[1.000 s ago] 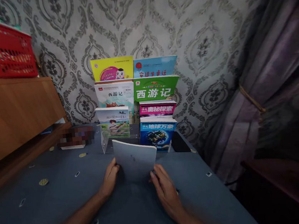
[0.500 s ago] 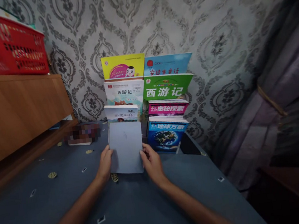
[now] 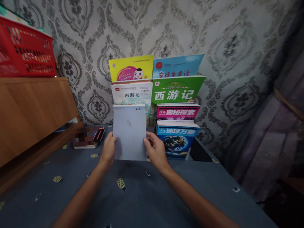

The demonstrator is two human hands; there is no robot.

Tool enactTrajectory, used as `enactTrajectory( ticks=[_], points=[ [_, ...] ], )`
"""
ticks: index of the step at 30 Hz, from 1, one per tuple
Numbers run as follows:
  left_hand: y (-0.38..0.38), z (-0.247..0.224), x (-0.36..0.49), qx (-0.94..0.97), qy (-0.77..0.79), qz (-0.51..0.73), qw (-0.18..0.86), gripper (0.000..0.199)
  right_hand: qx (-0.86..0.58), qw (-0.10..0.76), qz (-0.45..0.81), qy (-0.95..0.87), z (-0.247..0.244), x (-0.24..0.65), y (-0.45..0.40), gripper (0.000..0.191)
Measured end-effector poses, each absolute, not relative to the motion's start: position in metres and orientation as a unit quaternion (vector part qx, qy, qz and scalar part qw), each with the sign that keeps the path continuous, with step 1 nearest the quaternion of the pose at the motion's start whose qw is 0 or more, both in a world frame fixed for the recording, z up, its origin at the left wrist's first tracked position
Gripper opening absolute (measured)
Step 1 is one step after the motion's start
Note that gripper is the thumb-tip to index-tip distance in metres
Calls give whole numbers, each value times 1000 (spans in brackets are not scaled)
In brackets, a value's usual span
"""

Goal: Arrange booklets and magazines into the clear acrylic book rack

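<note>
Between my two hands a pale grey-blue book point(image 3: 130, 134) is held up by its side edges, its plain face towards me. My left hand point(image 3: 109, 150) grips the left edge and my right hand point(image 3: 155, 148) pinches the right edge. Right behind it stands a left stack of upright books, among them a white book point(image 3: 131, 92) and a yellow book point(image 3: 132, 66); the held book hides the lower front. In the right stack are a blue book with a globe point(image 3: 175, 140), a magenta book point(image 3: 178, 113), a green book point(image 3: 178, 89) and a light blue book point(image 3: 179, 65).
A partly blurred book point(image 3: 87, 139) lies flat on the dark blue patterned cloth point(image 3: 135, 207). To the left, a red basket point(image 3: 21, 48) stands on a wooden cabinet point(image 3: 25, 110). A curtain point(image 3: 269, 133) hangs at the right, and patterned wallpaper covers the back wall.
Both hands have raised the pale book and moved it forward, so it now covers most of the small book standing in the left stack. The whole view has shifted slightly.
</note>
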State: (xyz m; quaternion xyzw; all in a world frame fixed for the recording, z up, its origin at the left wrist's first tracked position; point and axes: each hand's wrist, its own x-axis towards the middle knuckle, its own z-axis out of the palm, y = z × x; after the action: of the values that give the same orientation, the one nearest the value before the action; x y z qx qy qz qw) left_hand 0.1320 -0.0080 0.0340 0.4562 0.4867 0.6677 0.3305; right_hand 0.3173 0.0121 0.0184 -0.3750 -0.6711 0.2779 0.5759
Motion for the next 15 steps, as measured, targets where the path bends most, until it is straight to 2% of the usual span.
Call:
enactTrajectory(
  ticks=[9, 15],
  points=[
    [16, 52, 130, 480, 471, 693, 261, 20, -370, 600, 240, -668, 38, 313, 37, 32],
    [46, 67, 120, 541, 403, 702, 230, 31, -357, 636, 180, -660, 48, 301, 59, 31]
  ],
)
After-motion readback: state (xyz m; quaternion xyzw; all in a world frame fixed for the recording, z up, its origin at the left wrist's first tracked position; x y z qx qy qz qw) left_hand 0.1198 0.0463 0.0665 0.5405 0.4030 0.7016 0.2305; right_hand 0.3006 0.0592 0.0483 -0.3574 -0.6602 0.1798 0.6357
